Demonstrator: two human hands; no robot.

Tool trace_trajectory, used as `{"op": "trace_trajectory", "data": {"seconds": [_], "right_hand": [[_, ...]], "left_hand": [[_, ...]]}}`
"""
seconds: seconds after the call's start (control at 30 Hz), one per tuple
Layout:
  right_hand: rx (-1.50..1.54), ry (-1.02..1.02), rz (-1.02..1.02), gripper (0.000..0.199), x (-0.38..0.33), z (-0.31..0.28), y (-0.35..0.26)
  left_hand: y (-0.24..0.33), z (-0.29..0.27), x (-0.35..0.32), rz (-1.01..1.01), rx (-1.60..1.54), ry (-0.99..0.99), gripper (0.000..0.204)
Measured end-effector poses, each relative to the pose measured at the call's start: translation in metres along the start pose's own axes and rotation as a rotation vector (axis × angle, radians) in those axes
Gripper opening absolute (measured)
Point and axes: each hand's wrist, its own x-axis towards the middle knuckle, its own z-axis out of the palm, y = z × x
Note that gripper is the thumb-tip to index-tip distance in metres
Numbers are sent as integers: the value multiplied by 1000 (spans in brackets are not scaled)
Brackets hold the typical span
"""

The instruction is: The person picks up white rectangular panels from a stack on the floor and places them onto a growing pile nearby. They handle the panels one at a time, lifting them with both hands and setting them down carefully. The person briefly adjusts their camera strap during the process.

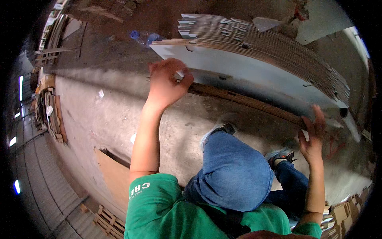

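A bare concrete floor spreads to the left of the hands. Beyond them lies a clear plastic bottle with a blue cap. Far left stand stacked cardboard pieces; below left, a brown cardboard sheet and a wooden pallet.

- Dim, warm indoor light; bright daylight patches glare at the far left rim.
- Fisheye bends straight edges, corners black.
- Right hand looks slightly motion-blurred.
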Motion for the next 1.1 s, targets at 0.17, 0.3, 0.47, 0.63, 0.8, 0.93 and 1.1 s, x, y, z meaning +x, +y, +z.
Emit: {"op": "trace_trajectory", "data": {"seconds": [0.17,0.3,0.47,0.63,0.8,0.93,1.1], "right_hand": [[52,19,-3,44,-11,2,10],[36,-30,31,48,-10,3,6],[112,21,95,50,-10,11,6],[32,14,42,50,-5,7,4],[23,24,15,52,-5,6,4],[-4,23,13,51,-5,5,3],[-2,25,13,50,-3,5,3]], "left_hand": [[-36,-7,11,-301,-537,167,16],[-75,-15,38,-393,-484,508,24],[-99,-19,51,-504,-566,220,32],[-101,-12,46,-500,-607,277,33],[-94,-14,42,-524,-587,257,35],[-88,-16,44,-580,-512,242,34],[-92,-16,47,-619,-581,223,34]]}}
